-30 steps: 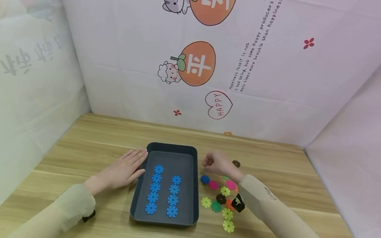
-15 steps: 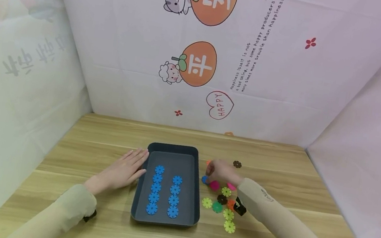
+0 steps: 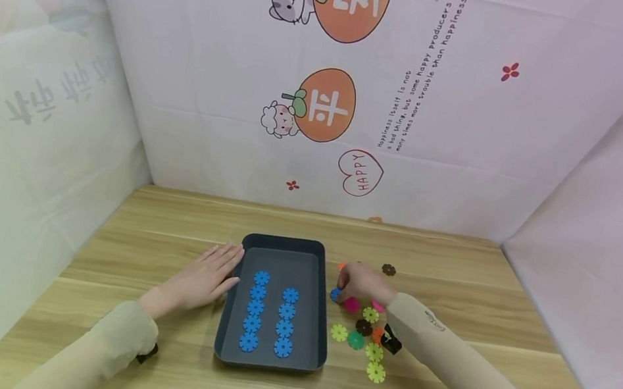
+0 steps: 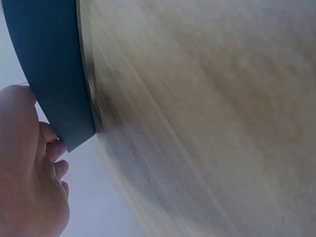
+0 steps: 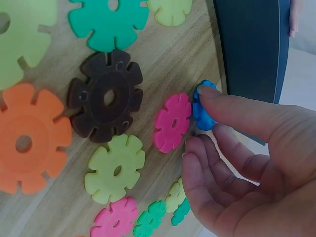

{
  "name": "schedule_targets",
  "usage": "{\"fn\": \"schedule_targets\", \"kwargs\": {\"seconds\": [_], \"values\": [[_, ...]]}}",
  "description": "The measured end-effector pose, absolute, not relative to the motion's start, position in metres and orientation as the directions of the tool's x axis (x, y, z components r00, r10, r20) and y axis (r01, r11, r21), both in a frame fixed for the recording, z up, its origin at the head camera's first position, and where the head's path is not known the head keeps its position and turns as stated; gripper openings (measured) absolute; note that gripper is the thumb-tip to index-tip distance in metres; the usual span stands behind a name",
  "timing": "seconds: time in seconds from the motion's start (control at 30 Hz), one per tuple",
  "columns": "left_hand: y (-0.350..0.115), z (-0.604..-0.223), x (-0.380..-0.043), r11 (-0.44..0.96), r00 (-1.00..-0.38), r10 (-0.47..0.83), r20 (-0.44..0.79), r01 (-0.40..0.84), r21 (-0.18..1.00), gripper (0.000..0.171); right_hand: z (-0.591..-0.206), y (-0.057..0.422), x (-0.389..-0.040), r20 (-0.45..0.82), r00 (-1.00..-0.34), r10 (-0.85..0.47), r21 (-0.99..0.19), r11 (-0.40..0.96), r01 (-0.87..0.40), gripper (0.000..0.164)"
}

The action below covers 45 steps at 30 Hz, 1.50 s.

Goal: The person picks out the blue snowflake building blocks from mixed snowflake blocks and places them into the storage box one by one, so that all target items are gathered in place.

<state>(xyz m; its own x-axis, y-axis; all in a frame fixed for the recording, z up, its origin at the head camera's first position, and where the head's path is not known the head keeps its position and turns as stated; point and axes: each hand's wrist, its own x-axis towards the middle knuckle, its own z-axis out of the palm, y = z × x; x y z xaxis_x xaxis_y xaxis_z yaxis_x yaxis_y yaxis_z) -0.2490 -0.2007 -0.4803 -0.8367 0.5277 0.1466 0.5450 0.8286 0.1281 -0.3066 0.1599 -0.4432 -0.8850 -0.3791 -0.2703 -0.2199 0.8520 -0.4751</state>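
Observation:
My left hand point(image 3: 202, 280) lies with straight fingers on the left rim of a dark grey tray point(image 3: 225, 315); in the left wrist view its fingertips touch the tray wall point(image 4: 52, 64). Inside the tray, blue notched plastic discs form two columns, a left column point(image 3: 255, 307) and a shorter right column point(image 3: 284, 329). Just right of the tray, my right hand point(image 3: 363, 283) pinches a loose blue notched disc point(image 5: 200, 116) between thumb and index finger, low at the table. A magenta disc point(image 5: 173, 122) lies close beside it.
Loose notched discs in other colours lie right of the tray: a green disc point(image 3: 355, 339), a dark brown disc point(image 5: 106, 96), an orange disc point(image 5: 34, 138) and several yellow-green ones. Another brown disc point(image 3: 388, 270) sits farther back. Printed cloth walls point(image 3: 205, 140) surround the wooden table.
My right hand has come nearer and down onto the loose blue disc, uncovering an orange disc behind it. My left hand stays on the tray rim.

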Motion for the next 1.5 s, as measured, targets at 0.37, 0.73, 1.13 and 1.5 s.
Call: {"fn": "schedule_targets", "kwargs": {"seconds": [0.37,0.73,1.13,1.5], "values": [[-0.2,-0.48,-0.248,0.827,-0.837,0.527,0.15,0.546,0.138,0.064,-0.437,0.163,-0.306,-0.211,-0.867,-0.452,-0.516,0.805,-0.294,0.01],[-0.201,-0.479,-0.248,0.827,-0.836,0.53,0.144,0.547,0.133,0.064,-0.408,0.16,-0.317,-0.076,-0.875,-0.479,-0.534,0.761,-0.37,0.003],[-0.202,-0.479,-0.247,0.828,-0.838,0.527,0.142,0.544,0.134,0.064,-0.396,0.121,-0.315,-0.08,-0.859,-0.506,-0.549,0.742,-0.386,0.003],[-0.203,-0.48,-0.248,0.828,-0.837,0.529,0.14,0.545,0.13,0.064,-0.414,0.089,-0.318,-0.112,-0.819,-0.563,-0.474,0.754,-0.454,0.009]]}}
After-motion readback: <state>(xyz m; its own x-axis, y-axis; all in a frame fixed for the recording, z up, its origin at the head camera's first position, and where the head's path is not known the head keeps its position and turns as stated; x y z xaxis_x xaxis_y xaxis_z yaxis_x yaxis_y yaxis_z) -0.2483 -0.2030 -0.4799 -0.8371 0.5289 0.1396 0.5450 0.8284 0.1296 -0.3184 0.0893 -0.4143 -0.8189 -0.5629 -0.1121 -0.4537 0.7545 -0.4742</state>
